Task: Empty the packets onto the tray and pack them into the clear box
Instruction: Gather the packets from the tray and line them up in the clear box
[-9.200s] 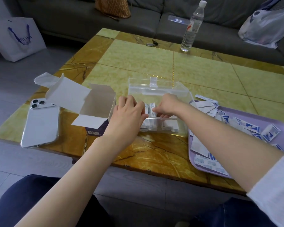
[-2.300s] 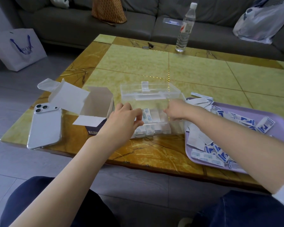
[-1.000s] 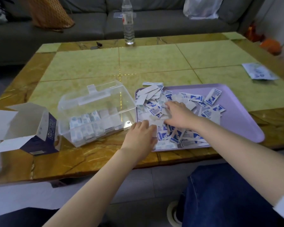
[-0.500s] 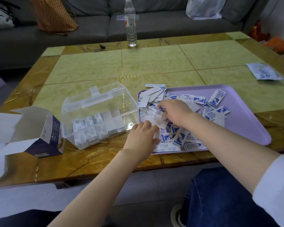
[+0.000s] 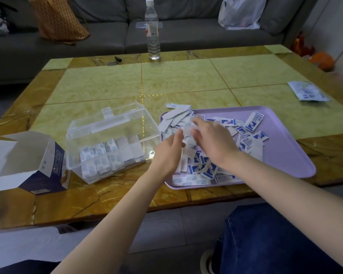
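A lilac tray point(image 5: 285, 155) holds a loose heap of white-and-blue packets point(image 5: 246, 127). To its left stands the clear box point(image 5: 111, 143), lid tipped back, with rows of packets point(image 5: 107, 155) inside. Both hands hover over the tray's left end, a little above the heap. My right hand point(image 5: 212, 139) pinches a few blurred white packets point(image 5: 188, 126) at its fingertips. My left hand point(image 5: 169, 150) meets them from the left, fingers curled onto the same bunch. The hands hide the heap beneath them.
An open cardboard box point(image 5: 40, 165) lies at the table's left front. A water bottle point(image 5: 152, 30) stands at the far edge, a small dark object point(image 5: 115, 60) near it. A printed leaflet point(image 5: 307, 91) lies far right. A sofa sits behind.
My left hand rose from the tray's front edge and moved up to the right hand. My right hand lifted off the heap with packets in its fingers.
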The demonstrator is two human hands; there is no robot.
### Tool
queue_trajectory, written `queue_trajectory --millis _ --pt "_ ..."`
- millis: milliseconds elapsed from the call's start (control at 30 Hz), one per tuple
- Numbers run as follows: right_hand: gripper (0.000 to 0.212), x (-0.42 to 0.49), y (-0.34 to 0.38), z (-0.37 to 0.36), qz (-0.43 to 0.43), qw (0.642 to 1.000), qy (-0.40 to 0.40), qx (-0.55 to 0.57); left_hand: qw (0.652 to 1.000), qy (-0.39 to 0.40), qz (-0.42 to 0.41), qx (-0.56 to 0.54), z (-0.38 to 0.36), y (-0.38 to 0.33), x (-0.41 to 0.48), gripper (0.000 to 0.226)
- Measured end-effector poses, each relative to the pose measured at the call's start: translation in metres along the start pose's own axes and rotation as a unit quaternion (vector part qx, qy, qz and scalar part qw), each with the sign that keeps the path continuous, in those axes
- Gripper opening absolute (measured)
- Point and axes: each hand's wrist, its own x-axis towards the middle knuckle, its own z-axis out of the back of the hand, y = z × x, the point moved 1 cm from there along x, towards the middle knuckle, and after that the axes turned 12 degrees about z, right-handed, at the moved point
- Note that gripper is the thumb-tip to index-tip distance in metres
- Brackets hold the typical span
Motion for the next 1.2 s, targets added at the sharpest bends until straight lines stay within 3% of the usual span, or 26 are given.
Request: queue_trajectory --millis 67,167,333,500,700,833,933,1000,1133,1200 --pt "0.020 -0.011 0.008 -0.008 0.025 0.999 0.010 0.032 0.995 0.020 0.033 -0.090 -0.003 -0.006 0.002 0.057" --pt "0.034 -0.022 0.014 -0.016 0.060 0.993 0.017 0.097 0.981 0.043 0.083 -0.172 -0.002 -0.009 0.002 0.051" --pt "0.057 -0.035 0.016 -0.019 0.100 0.986 0.065 0.114 0.969 0.073 0.103 -0.212 0.005 -0.001 -0.001 0.028" --pt "0.047 -0.041 0.014 -0.014 0.075 0.973 0.041 0.214 0.961 0.087 0.106 -0.241 0.006 -0.001 -0.002 0.018" --pt "0.038 -0.041 0.008 -0.012 0.092 0.967 0.072 0.228 0.954 0.087 0.133 -0.253 0.007 0.002 0.001 0.008" --pt "0.031 -0.032 0.009 -0.006 0.089 0.976 0.042 0.195 0.986 0.028 0.103 -0.131 0.008 0.003 0.005 0.006" --pt "0.051 -0.019 0.002 -0.006 0.131 0.990 0.009 0.049 1.000 -0.002 0.012 0.013 0.010 0.004 0.006 0.013" --pt "0.063 -0.010 -0.002 -0.005 0.156 0.985 0.038 -0.058 0.995 -0.021 -0.035 0.090 0.010 0.003 0.006 0.013" --pt "0.030 -0.006 -0.004 -0.007 0.093 0.982 0.138 -0.085 0.977 -0.046 -0.082 0.189 0.008 0.010 0.005 0.018" --pt "0.029 -0.011 -0.007 -0.014 0.069 0.986 0.142 -0.057 0.960 -0.034 -0.106 0.259 0.004 0.018 0.005 0.026"
